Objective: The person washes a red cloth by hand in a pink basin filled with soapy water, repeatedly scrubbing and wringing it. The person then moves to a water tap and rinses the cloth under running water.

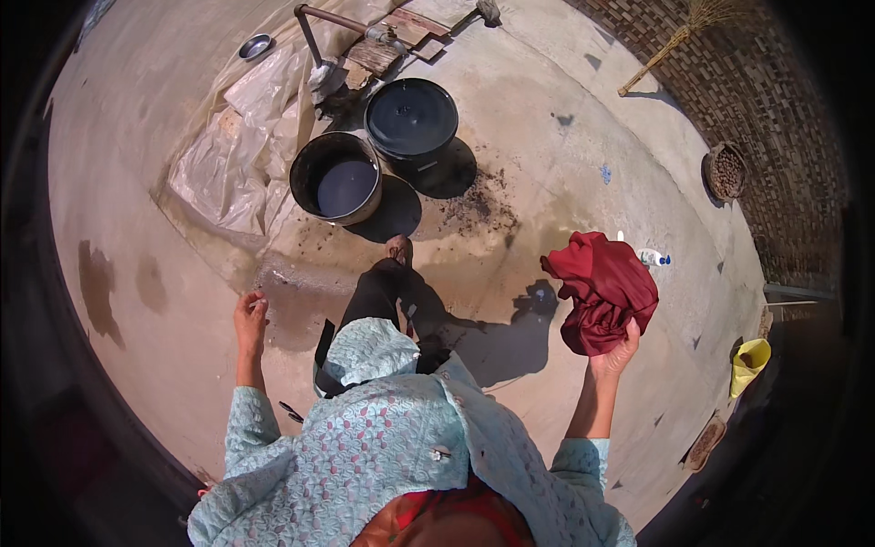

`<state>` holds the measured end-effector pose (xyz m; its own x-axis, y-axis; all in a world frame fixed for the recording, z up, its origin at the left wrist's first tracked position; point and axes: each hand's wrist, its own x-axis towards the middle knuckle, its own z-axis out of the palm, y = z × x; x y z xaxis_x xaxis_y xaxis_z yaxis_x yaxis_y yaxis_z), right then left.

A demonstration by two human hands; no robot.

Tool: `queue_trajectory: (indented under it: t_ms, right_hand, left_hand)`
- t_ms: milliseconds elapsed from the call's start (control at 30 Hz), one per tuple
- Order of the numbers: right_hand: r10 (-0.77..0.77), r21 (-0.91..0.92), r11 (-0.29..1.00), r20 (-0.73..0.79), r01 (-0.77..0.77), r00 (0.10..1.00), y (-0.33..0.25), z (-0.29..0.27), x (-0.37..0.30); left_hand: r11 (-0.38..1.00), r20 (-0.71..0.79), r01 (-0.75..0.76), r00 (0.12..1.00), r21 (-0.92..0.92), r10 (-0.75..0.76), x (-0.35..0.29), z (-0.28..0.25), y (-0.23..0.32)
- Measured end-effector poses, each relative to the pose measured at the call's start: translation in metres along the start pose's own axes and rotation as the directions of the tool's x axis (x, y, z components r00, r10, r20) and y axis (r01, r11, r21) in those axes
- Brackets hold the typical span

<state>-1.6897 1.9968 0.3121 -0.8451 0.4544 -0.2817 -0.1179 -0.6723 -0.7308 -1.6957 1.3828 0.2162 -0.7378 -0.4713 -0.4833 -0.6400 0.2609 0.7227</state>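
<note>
— What is the right hand [618, 354] doing?
— Its fingers are closed on a bunched dark red cloth [603, 290], held up right of centre in the frame, clear of the pale concrete ground [547, 137].
— And the left hand [250, 318]?
— It hangs left of centre, fingers loosely curled, holding nothing.
— What lies ahead?
— In the upper middle, a round black bucket with dark water [336, 178], and beside it, just upper right, a black bucket under a lid [412, 118]. Crumpled clear plastic sheeting [239, 146] spreads to their left.
</note>
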Motion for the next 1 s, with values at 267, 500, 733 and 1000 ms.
queue_trajectory:
  t_ms: [267,500,733,1000]
  right_hand:
    - [0.13,-0.076,0.989,0.029,-0.128,0.991,0.063,0.124,0.13]
    - [0.21,-0.439,0.896,0.279,-0.071,0.937,0.171,0.227,0.214]
    - [0.168,-0.649,0.433,0.739,0.625,0.652,0.276,0.269,0.286]
    - [0.44,-0.697,0.717,0.45,-0.003,0.777,0.35,0.229,0.37]
  left_hand:
    - [0.964,0.289,0.026,0.956,-0.264,0.054,0.099,0.141,0.13]
    - [0.689,0.855,0.548,0.473,-0.475,0.213,0.121,0.27,0.257]
    - [0.213,0.758,0.727,0.623,-0.652,0.193,0.191,0.322,0.282]
    - [0.341,0.536,0.486,0.842,-0.805,0.064,0.267,0.351,0.246]
